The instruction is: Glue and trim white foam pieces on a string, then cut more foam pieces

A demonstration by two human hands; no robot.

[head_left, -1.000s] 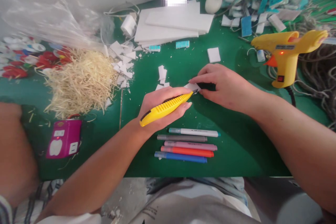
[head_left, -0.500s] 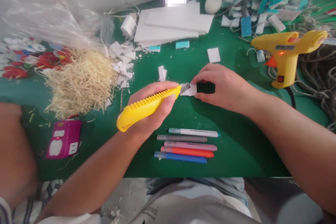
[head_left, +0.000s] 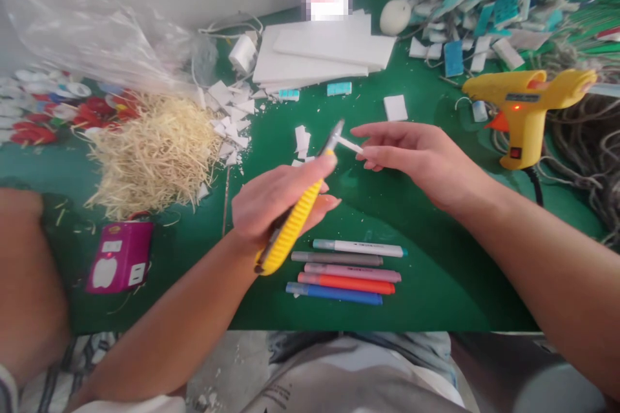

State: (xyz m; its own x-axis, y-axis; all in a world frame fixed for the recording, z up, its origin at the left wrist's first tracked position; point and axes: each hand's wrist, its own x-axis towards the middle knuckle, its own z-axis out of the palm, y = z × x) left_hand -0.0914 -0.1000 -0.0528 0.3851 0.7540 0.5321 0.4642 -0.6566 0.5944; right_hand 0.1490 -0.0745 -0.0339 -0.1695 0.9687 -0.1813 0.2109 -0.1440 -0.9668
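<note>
My left hand (head_left: 281, 200) is closed around a yellow utility knife (head_left: 293, 226), its blade angled up and away from me. Between the fingertips of my right hand (head_left: 402, 151) is a thin white strip of foam board (head_left: 349, 144), held edge-on just above the table. The blade's tip is close to the strip's left end; whether they touch I cannot tell. Small white offcuts (head_left: 302, 141) lie just beyond my left hand. A white square piece (head_left: 396, 108) rests behind my right hand.
Several markers (head_left: 346, 281) lie in front of me. A yellow glue gun (head_left: 526, 110) stands at right, beside grey rope (head_left: 581, 155). White boards (head_left: 324, 51) are stacked at the back. Straw (head_left: 150, 148) and a purple box (head_left: 120, 257) sit left, near another person's limb (head_left: 29, 264).
The knife has turned from lying slanted to pointing more steeply away, with its blade lifted. My right hand has raised the white piece off the table and tilted it edge-on.
</note>
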